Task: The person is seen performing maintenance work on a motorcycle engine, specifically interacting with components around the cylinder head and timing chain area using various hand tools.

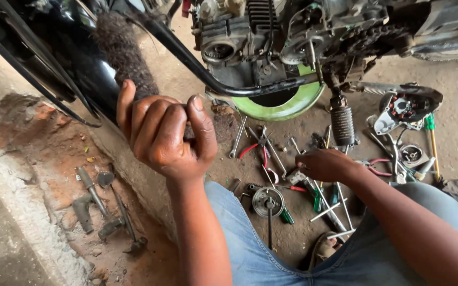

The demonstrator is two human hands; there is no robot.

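Note:
My left hand is raised in a fist in front of the motorcycle's black frame tube. It closes on the lower end of a dark fuzzy brush-like roll that slants up to the left. My right hand is low on the dirt floor among loose tools, fingers curled down onto a small metal piece beside red-handled pliers and a spanner. What its fingers grip is hidden. The engine hangs just above.
A green ring lies under the engine. A round metal disc, screwdrivers, an opened engine cover and more pliers litter the floor. Rusty tools lie at left. My jeans-clad legs fill the foreground.

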